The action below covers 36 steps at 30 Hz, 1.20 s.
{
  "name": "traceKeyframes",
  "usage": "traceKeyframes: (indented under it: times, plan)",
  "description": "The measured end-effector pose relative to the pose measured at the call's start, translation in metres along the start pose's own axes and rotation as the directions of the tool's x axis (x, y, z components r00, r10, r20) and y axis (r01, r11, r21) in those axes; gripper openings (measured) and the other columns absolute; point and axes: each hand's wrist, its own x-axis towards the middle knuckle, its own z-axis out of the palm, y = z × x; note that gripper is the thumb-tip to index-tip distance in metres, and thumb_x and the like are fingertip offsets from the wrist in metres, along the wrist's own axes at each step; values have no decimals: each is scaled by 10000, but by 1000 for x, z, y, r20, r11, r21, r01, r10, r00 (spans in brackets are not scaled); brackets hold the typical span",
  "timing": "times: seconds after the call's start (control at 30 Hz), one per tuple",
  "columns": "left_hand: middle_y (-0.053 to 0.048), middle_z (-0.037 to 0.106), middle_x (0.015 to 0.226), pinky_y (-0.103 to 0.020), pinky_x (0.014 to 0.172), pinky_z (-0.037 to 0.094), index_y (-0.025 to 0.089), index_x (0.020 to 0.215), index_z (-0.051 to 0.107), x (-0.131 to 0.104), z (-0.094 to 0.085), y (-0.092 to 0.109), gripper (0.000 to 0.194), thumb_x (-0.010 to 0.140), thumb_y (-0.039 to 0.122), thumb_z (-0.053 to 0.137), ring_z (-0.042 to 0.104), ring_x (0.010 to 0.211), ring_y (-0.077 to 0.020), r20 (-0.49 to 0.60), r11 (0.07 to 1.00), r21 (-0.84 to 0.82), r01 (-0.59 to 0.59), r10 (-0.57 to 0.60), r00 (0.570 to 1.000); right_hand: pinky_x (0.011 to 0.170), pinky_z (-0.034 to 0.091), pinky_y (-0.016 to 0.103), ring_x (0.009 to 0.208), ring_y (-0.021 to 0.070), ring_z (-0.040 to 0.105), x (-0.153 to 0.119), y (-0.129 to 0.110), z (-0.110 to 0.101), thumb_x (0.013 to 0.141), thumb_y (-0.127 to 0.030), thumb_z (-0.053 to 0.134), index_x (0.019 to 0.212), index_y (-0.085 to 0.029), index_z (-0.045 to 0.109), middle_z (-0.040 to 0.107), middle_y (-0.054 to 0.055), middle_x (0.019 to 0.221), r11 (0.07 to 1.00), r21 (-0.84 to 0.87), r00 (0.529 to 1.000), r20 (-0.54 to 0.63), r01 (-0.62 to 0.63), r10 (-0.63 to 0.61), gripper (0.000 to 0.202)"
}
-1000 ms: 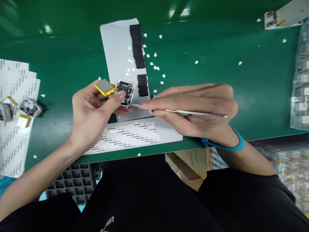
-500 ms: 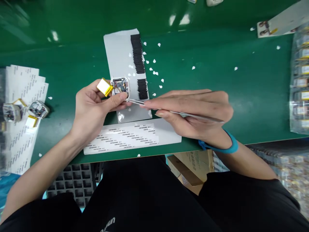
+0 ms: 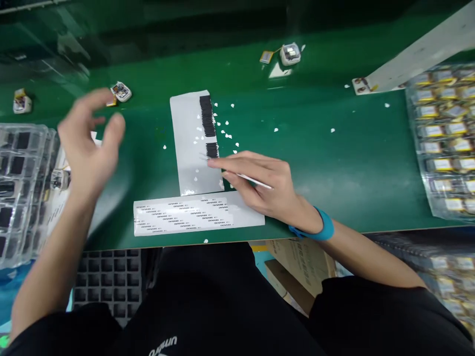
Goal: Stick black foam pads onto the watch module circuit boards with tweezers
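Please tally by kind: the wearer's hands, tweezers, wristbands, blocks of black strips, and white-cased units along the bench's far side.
Hands: 2 (left hand, right hand)
Tweezers: 1
Blue wristband: 1
Blocks of black strips: 2
White-cased units: 3
Total: 9

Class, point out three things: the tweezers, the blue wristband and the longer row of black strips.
Tweezers (image 3: 255, 181), head view: rear part of the handle.
Blue wristband (image 3: 327, 225), head view: its broad outer face.
Longer row of black strips (image 3: 207, 116), head view: its middle.
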Motion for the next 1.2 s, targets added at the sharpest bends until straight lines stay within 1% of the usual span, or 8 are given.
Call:
traceKeyframes:
  times: [0.07, 0.13, 0.27, 0.5, 0.7, 0.9, 1.0, 1.2]
  plan:
    - [-33, 685, 1495, -575, 1282, 457, 137, 1346, 681, -57, 0, 35, 328, 1089, 338, 643, 588, 1460, -314, 207, 979, -64, -192, 202, 957, 921, 674, 338, 1123, 185, 773, -1, 4, -1, 1109, -197, 543, 1327, -220, 738, 823, 33, 1151, 995, -55, 996, 36, -81, 83, 294]
    - [-147, 624, 1566, -626, 1258, 468, 128, 1444, 631, -101, 4, 56, 454, 1075, 390, 667, 556, 1494, -388, 412, 925, -7, -379, 348, 842, 1007, 664, 392, 1304, 227, 712, -2, 7, -2, 1131, -235, 495, 1382, -230, 712, 802, 36, 1251, 982, -127, 981, 117, -137, 152, 332]
    - [-243, 577, 1579, -632, 1233, 487, 99, 1509, 565, -136, 14, 61, 460, 1070, 198, 658, 561, 1491, -395, 517, 844, 88, -529, 415, 749, 966, 681, 468, 1444, 303, 611, -4, 10, 0, 1143, -245, 434, 1482, -217, 630, 755, 81, 1362, 949, -260, 923, 291, -178, 253, 393]
    - [-173, 798, 1264, -450, 1024, 662, 91, 1379, 661, -136, 20, 57, 439, 958, 7, 750, 770, 1212, -281, 313, 861, -51, -506, 495, 811, 934, 666, 473, 1489, 326, 564, 0, 5, -2, 1160, -266, 343, 1523, -207, 582, 732, 136, 1372, 930, -329, 855, 422, -167, 303, 439]
    - [-180, 825, 1171, -409, 871, 684, 59, 1461, 644, -137, 20, 51, 599, 887, -82, 744, 808, 1102, -301, 108, 770, 105, -630, 621, 777, 980, 628, 459, 1309, 300, 681, 0, 4, -1, 1158, -275, 361, 1496, -178, 605, 732, 160, 1336, 924, -358, 868, 409, -131, 282, 428]
    - [-200, 756, 1354, -492, 928, 610, 91, 1365, 670, -114, 23, 52, 431, 948, 97, 777, 736, 1235, -398, 326, 786, 256, -563, 479, 815, 841, 608, 393, 1133, 259, 724, 4, 9, -15, 1177, -349, 291, 1448, -154, 617, 754, 130, 1270, 948, -267, 891, 368, -171, 265, 467]
    - [-196, 726, 1411, -485, 888, 569, 109, 1350, 669, -109, 25, 54, 383, 982, 167, 755, 726, 1218, -402, 356, 787, 287, -546, 442, 823, 916, 595, 385, 1158, 232, 715, 9, 15, -23, 1180, -367, 293, 1435, -173, 619, 739, 107, 1326, 958, -226, 921, 307, -175, 241, 458]
    - [-162, 707, 1457, -456, 822, 494, 154, 1354, 681, -105, 30, 54, 364, 1000, 223, 730, 727, 1071, -360, 358, 758, 365, -541, 422, 833, 1021, 576, 467, 1370, 306, 625, 11, 28, -17, 1146, -246, 307, 1424, -142, 595, 674, 149, 1450, 942, -316, 856, 450, -114, 254, 414]
